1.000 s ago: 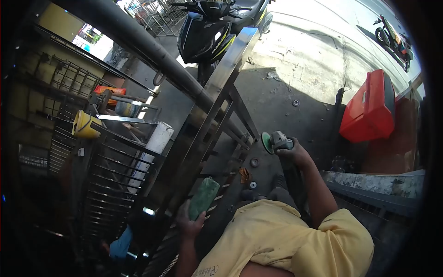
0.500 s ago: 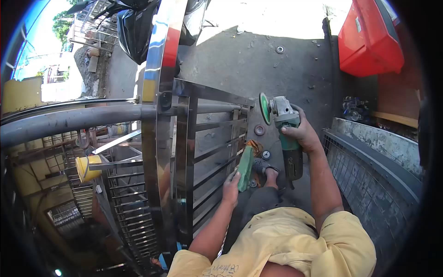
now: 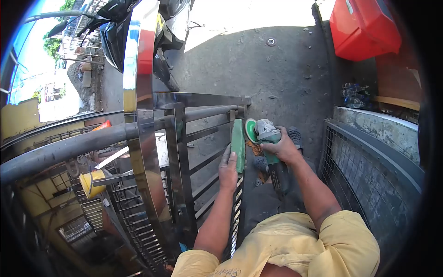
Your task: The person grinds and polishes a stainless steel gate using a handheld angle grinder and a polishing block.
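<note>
My right hand (image 3: 282, 147) is wrapped round the green and grey angle grinder (image 3: 270, 138), whose head points up and to the left. Its round disc (image 3: 251, 131), green with a pale rim, faces left, close beside the green bar (image 3: 238, 145). That bar is long and block-shaped, held upright by my left hand (image 3: 228, 170) at its lower part. Just left of this hand are the dark rails of the shiny metal gate frame (image 3: 177, 171). Whether the disc touches the bar cannot be made out.
A tall polished post (image 3: 138, 92) and a grey pipe (image 3: 69, 138) stand at the left. Behind them is a motorcycle (image 3: 113, 39). A red bin (image 3: 362, 30) is at the upper right, above a mesh panel (image 3: 364, 161). A ring-shaped disc (image 3: 271, 41) lies on the ground.
The grinder has moved left and down, and the green bar has risen and turned more upright, so they are closer together. The view has shifted, and the feet appear in new places.
</note>
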`<state>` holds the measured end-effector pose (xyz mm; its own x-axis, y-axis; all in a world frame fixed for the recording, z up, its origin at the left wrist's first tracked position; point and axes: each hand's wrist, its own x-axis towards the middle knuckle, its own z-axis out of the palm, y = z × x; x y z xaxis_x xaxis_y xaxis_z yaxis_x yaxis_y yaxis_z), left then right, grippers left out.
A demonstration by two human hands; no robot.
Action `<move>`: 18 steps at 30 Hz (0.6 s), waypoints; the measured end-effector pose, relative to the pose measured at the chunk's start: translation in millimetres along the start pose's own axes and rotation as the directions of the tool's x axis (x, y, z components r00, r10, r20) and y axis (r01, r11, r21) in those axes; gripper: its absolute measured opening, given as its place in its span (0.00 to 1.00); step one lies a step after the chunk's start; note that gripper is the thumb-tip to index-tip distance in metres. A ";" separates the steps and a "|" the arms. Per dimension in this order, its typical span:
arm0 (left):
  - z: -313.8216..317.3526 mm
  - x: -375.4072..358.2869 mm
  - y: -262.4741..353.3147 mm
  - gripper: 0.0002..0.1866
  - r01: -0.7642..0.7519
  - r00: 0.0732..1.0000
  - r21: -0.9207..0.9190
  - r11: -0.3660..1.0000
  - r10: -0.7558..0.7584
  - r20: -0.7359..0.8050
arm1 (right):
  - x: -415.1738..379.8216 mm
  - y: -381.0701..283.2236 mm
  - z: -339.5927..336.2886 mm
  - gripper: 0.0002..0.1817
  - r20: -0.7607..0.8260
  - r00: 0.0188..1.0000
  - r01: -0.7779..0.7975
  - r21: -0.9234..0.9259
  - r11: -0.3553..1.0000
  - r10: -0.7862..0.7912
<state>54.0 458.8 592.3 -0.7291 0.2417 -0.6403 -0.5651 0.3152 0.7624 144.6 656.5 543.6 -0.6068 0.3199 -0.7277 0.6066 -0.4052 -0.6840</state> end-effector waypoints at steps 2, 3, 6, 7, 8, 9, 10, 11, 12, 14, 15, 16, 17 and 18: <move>2.3 18.5 -31.8 0.26 -0.055 0.998 0.111 0.992 0.056 -0.003 | 21.0 18.4 5.3 0.57 0.026 1.000 -0.014 0.065 0.998 0.012; 4.8 30.1 -48.1 0.27 -0.075 0.997 0.117 0.990 0.077 -0.009 | 33.4 27.7 6.8 0.57 0.032 0.999 -0.017 0.058 0.998 0.016; 14.1 65.6 -79.9 0.28 -0.199 0.977 0.310 0.930 0.212 -0.008 | 74.5 72.9 13.0 0.56 0.027 0.999 -0.041 0.065 0.997 0.039; 17.6 76.7 -82.5 0.28 -0.186 0.981 0.326 0.927 0.191 0.016 | 90.4 88.8 13.8 0.56 0.013 0.999 -0.050 0.071 0.996 0.049; 19.4 89.3 -89.2 0.28 -0.171 0.985 0.340 0.925 0.168 0.039 | 104.7 98.1 12.3 0.55 -0.002 0.999 -0.047 0.055 0.997 0.047; 18.7 103.2 -103.6 0.28 -0.173 0.985 0.328 0.929 0.163 0.057 | 114.4 103.8 8.6 0.54 -0.012 0.999 -0.045 0.034 0.998 0.045; 17.7 116.8 -120.7 0.27 -0.173 0.985 0.319 0.932 0.158 0.074 | 123.3 111.9 6.9 0.53 -0.021 0.999 -0.044 0.017 0.999 0.045; 16.8 131.2 -139.3 0.27 -0.176 0.984 0.311 0.934 0.153 0.096 | 133.1 125.6 5.8 0.52 -0.026 0.999 -0.025 -0.002 1.000 0.025; 14.1 149.5 -164.9 0.28 -0.238 0.970 0.334 0.912 0.207 0.125 | 145.5 138.1 3.1 0.51 -0.034 0.999 0.004 -0.024 1.000 -0.005; 10.9 180.6 -208.7 0.28 -0.247 0.966 0.253 0.935 0.218 0.137 | 163.8 154.8 1.1 0.50 -0.046 0.997 0.052 -0.096 0.994 -0.057; 9.1 191.5 -222.0 0.28 -0.245 0.966 0.239 0.940 0.215 0.144 | 167.7 161.8 0.1 0.51 -0.052 0.996 0.065 -0.140 0.988 -0.073; 8.2 203.1 -234.6 0.29 -0.250 0.964 0.222 0.943 0.219 0.153 | 172.5 166.6 -1.6 0.51 -0.061 0.993 0.084 -0.185 0.979 -0.097; 7.4 213.4 -246.9 0.29 -0.261 0.960 0.202 0.944 0.231 0.161 | 176.3 170.3 -2.1 0.51 -0.072 0.989 0.114 -0.209 0.971 -0.132; 5.3 221.0 -261.4 0.29 -0.292 0.948 0.160 0.943 0.264 0.177 | 177.7 174.1 -1.2 0.51 -0.086 0.982 0.146 -0.228 0.963 -0.169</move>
<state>42.7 434.7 250.9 -0.7720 0.4749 -0.4225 -0.2577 0.3737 0.8910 143.0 643.8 295.2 -0.6541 0.4568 -0.6030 0.6123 -0.1484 -0.7766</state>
